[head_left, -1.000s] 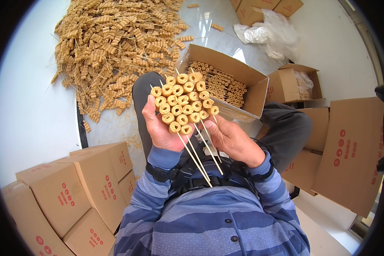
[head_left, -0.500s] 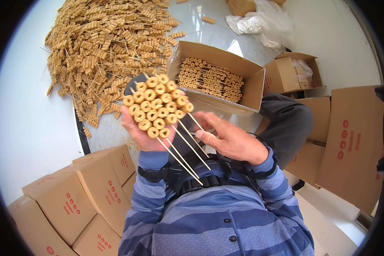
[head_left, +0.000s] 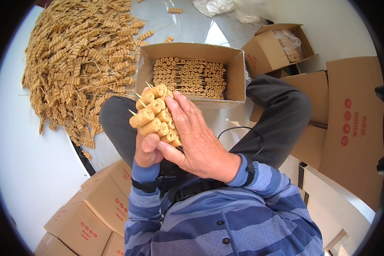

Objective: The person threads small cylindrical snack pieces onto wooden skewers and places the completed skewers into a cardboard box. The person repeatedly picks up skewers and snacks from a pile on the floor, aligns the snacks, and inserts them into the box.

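Skewer bundle (head_left: 155, 115) seemingly clasped between both hands (head_left: 175, 141)

The bundle of skewers (head_left: 155, 115) sits between both hands above the person's lap, the left hand (head_left: 146, 149) under and to its left, the right hand (head_left: 198, 143) laid against its right side. Just beyond the bundle an open box (head_left: 192, 53) rests on the floor before the knees, with rows of skewers (head_left: 187, 77) lying inside it. To the left of the box a large heap of skewers (head_left: 81, 55) spreads over the floor. A smaller open box (head_left: 269, 49) stands to the right, behind the right knee. Closed cartons (head_left: 94, 213) stand stacked at the person's left side, and flat cartons (head_left: 350, 128) lean at the right.
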The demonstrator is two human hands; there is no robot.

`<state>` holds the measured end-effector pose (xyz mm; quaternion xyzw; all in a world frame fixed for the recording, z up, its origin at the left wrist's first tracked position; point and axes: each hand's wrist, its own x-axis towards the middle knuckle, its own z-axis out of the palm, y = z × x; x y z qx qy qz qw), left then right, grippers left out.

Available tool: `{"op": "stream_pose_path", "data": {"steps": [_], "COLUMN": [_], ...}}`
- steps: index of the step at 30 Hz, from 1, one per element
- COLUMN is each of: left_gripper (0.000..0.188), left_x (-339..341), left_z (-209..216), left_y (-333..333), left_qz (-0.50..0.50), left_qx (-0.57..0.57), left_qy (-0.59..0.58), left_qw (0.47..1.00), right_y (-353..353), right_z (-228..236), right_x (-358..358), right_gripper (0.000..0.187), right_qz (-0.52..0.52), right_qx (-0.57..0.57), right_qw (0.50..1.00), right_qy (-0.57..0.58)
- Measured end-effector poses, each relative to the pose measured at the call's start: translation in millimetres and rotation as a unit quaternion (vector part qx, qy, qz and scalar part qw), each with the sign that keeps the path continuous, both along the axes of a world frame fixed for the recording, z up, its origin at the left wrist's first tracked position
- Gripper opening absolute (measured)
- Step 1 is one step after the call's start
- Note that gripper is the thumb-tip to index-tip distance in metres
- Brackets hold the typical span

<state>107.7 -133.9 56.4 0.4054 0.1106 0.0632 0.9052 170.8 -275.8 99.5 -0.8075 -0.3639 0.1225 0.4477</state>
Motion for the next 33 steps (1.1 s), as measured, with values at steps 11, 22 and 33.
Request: {"op": "stream_pose_path", "data": {"steps": [11,22,33], "left_gripper": [0.106,0.104,0.109], "left_x": [155,246,236], "left_z": [27,-155,-221], "left_y": [33,-60,-95], "left_qz": [-0.199,-0.489,-0.501], "left_qx": [0.389,0.772,0.730], "left_qy": [-0.018,-0.105,-0.057], "left_qw": [0.899,0.393,0.462], "right_y": [-47,-55,-63], "right_z": [-7,-38,-50], "right_x": [54,54,60], "right_gripper": [0.092,0.057,0.046], "right_qz": [-0.066,-0.031,-0.042], "right_qx": [-0.006,0.041,0.024], "right_qw": [0.998,0.999,0.998], "right_qy": [-0.006,0.017,0.027]}}
